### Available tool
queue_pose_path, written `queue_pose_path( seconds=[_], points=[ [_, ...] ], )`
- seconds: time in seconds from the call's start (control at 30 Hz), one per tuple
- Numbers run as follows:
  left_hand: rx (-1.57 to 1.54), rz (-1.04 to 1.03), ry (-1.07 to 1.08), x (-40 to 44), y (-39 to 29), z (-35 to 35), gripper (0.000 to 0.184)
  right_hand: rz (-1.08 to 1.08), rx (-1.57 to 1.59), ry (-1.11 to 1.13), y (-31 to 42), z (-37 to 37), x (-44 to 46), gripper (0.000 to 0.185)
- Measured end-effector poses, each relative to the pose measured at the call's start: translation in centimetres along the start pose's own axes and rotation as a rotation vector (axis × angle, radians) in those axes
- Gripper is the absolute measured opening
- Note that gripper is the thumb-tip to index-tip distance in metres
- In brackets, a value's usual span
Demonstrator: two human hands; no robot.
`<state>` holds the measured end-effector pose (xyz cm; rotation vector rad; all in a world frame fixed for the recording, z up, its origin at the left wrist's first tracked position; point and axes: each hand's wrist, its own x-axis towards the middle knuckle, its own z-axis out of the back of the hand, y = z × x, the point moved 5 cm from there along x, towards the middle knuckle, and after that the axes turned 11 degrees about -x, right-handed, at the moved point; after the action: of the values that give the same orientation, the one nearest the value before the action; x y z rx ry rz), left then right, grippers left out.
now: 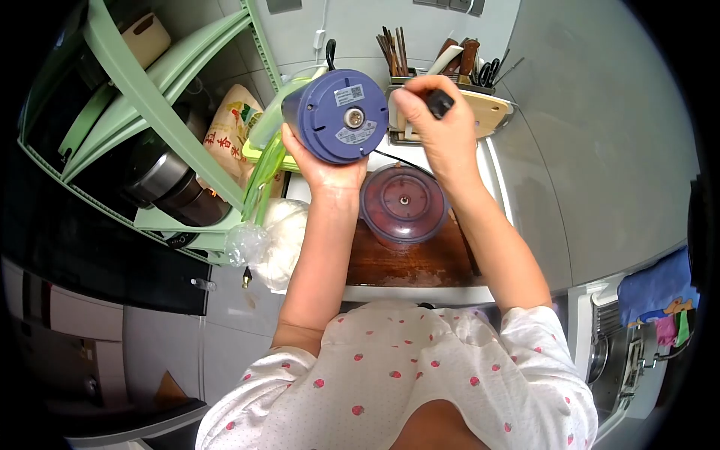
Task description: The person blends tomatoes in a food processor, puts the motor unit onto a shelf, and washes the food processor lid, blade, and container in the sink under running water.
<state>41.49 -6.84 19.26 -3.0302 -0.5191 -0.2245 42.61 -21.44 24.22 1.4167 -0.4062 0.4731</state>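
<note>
My left hand [330, 172] grips the blue-purple motor unit [330, 124] of a food chopper from below. The unit is tilted so that its round base, with labels and a metal drive socket, faces me. My right hand [450, 139], raised beside it, is closed on a short black piece that looks like a power plug [439, 103]. A black cord [405, 160] runs from near the unit toward my right forearm. Below both hands the chopper's bowl [403, 214], with a translucent dark lid on it, stands on a brown wooden board [405, 268].
Knives and chopsticks stand in a rack [405, 79] at the back, with a light cutting board [487, 112] in front. Green onions [264, 180] and a bagged white item [283, 240] lie left. A green shelf [165, 112] rises farther left; a sink [604, 322] is right.
</note>
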Motion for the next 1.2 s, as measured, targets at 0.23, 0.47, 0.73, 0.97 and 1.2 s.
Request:
queue_pose_path(
  seconds=[0.23, 0.47, 0.73, 0.97, 1.2],
  points=[
    [0.008, 0.035, -0.065, -1.1, 1.2, 0.0, 0.044, 0.175, -0.001, -0.122, -0.1, -0.7, 0.1, 0.048],
    [0.018, 0.005, -0.124, -1.7, 1.7, 1.7, 0.06, 0.165, 0.009, -0.098, -0.8, -0.3, -0.1, 0.049],
    [0.008, 0.034, -0.164, -1.3, 1.6, 3.9, 0.063, 0.1, -0.096, -0.003, -3.4, 0.3, 0.2, 0.042],
    [0.035, 0.033, -0.217, -1.5, 1.3, 4.5, 0.057, 0.127, -0.186, 0.095, -4.1, -1.8, -0.6, 0.065],
    [0.017, 0.054, -0.208, -1.7, 1.8, 5.6, 0.059, 0.232, -0.385, 0.135, -1.9, -3.0, -1.0, 0.095]
  ],
)
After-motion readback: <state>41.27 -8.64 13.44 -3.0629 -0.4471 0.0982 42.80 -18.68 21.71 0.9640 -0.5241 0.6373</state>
